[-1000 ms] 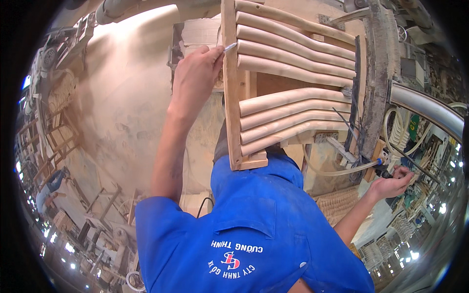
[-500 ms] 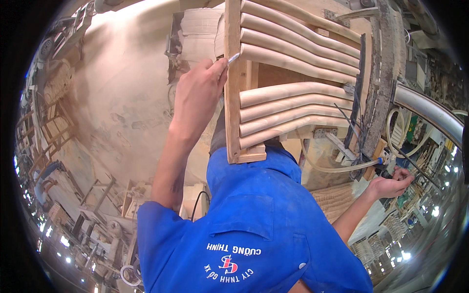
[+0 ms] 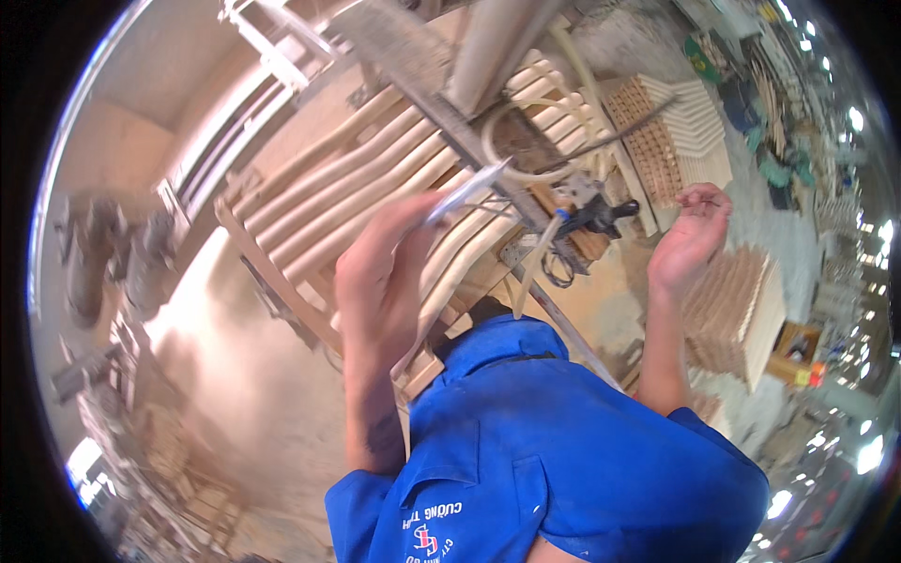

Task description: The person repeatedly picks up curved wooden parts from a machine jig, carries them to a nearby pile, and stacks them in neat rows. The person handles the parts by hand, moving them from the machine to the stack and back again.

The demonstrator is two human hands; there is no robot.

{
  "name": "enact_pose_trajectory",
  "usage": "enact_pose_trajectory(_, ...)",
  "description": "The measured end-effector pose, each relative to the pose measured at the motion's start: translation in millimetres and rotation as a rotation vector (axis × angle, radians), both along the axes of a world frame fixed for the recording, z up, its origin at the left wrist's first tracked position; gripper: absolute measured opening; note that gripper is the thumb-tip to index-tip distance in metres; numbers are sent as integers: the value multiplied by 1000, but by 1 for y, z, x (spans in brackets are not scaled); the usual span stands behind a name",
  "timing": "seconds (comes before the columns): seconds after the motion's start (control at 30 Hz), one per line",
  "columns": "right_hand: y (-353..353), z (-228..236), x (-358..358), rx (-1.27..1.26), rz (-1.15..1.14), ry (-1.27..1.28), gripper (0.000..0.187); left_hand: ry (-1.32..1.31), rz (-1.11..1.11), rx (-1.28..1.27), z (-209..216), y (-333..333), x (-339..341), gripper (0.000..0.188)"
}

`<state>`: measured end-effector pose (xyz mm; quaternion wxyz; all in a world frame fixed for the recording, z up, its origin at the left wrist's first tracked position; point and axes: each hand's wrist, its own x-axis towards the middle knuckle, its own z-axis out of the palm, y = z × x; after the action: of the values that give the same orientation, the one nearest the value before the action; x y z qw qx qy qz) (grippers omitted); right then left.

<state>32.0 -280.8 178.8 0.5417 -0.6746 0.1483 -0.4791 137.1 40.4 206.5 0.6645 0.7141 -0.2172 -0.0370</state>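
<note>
My left hand [image 3: 380, 277] is closed around a slim whitish pen-like tool [image 3: 465, 195], blurred by motion, its tip pointing up and right. Behind that hand lies a row of pale, curved wooden slats [image 3: 352, 183] set side by side against a wooden rail [image 3: 282, 281]. My right hand [image 3: 690, 239] is raised on the right with loosely curled fingers, and nothing shows in it. To its left, apart from it, a black-handled tool [image 3: 605, 218] rests by the metal machine frame, near a clear hose [image 3: 533, 267] with a blue fitting.
A thick metal tube [image 3: 493, 56] and a steel beam [image 3: 413, 66] cross above the slats. Stacks of shaped wooden pieces [image 3: 732, 305] stand on the floor at the right. A small wooden box [image 3: 796, 347] sits beyond them. Machinery [image 3: 103, 253] is at the far left.
The view has swung right. My left hand has come away from the wooden rail, still holding the pen-like tool, and is now over the slats. My right hand has risen, apart from the black-handled tool.
</note>
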Motion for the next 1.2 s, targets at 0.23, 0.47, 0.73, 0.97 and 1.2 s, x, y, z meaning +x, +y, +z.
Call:
enact_pose_trajectory(0.23,-51,-58,-66,269,-184,-1,26,93,536,290,-48,-66,90,31)
enact_pose_trajectory(0.47,-88,-68,-72,345,-293,-20,28,-188,545,838,-52,-124,205,24)
enact_pose_trajectory(0.73,-74,-44,-47,107,-261,-22,27,-41,728,993,-58,-145,216,19)
enact_pose_trajectory(0.97,-62,-17,-82,-325,-365,-79,29,-466,639,447,-90,-13,180,30)
enact_pose_trajectory(1.2,129,9,-45,-582,422,-201,22,-445,-126,1543,-202,59,139,120)
